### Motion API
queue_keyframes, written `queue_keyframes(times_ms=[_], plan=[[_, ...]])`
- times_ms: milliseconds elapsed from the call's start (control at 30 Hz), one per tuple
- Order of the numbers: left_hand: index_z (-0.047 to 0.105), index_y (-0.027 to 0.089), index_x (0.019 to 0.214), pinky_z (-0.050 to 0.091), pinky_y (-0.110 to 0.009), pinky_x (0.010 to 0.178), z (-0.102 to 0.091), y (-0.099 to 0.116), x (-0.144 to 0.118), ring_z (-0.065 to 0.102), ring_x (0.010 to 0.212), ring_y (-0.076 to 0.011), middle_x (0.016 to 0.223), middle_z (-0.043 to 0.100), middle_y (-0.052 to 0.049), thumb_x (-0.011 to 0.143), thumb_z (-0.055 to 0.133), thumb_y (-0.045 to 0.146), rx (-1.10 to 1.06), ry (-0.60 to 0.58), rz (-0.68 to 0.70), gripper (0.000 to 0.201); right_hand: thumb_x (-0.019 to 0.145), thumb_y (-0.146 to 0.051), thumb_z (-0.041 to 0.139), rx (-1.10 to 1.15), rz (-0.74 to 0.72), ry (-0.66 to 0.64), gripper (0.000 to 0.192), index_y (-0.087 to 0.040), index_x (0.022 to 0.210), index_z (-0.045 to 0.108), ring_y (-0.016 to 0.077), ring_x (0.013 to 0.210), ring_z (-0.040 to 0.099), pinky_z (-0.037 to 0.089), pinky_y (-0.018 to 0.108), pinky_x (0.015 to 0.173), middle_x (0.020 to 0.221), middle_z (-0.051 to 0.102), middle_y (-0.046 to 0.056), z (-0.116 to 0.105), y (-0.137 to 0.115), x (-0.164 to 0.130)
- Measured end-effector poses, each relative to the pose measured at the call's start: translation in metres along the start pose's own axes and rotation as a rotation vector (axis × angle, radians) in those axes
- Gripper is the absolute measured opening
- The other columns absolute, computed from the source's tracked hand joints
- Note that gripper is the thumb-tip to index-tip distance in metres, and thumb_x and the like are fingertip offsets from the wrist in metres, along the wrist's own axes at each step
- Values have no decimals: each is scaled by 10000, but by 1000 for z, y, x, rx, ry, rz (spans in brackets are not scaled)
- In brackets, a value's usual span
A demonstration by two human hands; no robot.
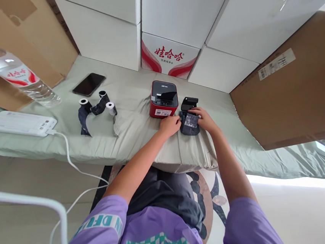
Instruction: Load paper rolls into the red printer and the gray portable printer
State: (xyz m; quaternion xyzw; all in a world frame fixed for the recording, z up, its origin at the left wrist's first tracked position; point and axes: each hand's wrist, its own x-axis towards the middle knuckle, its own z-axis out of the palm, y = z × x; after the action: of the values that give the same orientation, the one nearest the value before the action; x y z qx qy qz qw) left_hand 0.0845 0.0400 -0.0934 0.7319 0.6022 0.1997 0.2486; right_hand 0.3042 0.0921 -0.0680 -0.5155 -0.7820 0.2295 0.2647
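We are cataloguing, between the two hands, a small black rounded plastic device with a hinged lid (pixel 190 131), which is lying on a pale green cloth-covered surface (pixel 137 142), its lid standing raised toward twelve o'clock. Within its open body we are noting a dark panel with pale print (pixel 191 120); whether this is a loose part or the floor of the bay, we are unable to tell. Handling: we are judging the piece light and stiff, its smooth shell perhaps slightly slippery, its hinge the fragile point; we are favouring a grip on the body's sides, at three and nine o'clock, clear of the lid. Hands: the right hand (pixel 205 118) is resting on the device from three o'clock, fingers spread; the left hand (pixel 170 126) is lying half curled at nine o'clock, and we are unable to tell whether it is pinching anything. Containers: at ten o'clock, near the device, we are listing a red box-shaped machine with a glossy black top (pixel 163 112), inside hidden; at eleven, a white carton with red print (pixel 169 55), and at two, a large brown cardboard carton (pixel 297 96), neither showing its contents; far toward nine, a clear plastic bottle with a red-and-white label (pixel 20 75), seemingly holding clear liquid.
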Motion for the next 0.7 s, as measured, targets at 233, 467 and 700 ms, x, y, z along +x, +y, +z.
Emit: queue_keyframes(times_ms=[233, 467, 700], plan=[[761, 262, 1077, 509, -345, 855, 1, 0, 0, 730, 1060, -278, 1105, 799, -92, 1035, 485, 312, -9, -1, 12, 283, 738, -197, 582, 186, 56, -109, 281, -251, 830, 842, 297, 1084, 740, 566, 441, 1013, 1056, 831, 63, -28, -34, -27], [756, 267, 1070, 499, -327, 837, 2, 0, -1, 733, 1044, -258, 1099, 805, -72, 1038, 493, 304, 18, 1, 15, 267, 844, -141, 488, -55, 63, 65, 375, -222, 1009, 816, 309, 1240, 710, 507, 519, 1164, 1238, 808, 55, -40, -44, -15], [760, 277, 1076, 493, -315, 826, -2, -2, -2, 733, 1059, -250, 1106, 810, -59, 1034, 499, 306, 9, -7, 16, 266, 1012, -205, 435, -388, 6, -39, 484, -88, 1421, 666, 355, 1399, 598, 382, 566, 1274, 1470, 671, 205, -8, -64, 43]])
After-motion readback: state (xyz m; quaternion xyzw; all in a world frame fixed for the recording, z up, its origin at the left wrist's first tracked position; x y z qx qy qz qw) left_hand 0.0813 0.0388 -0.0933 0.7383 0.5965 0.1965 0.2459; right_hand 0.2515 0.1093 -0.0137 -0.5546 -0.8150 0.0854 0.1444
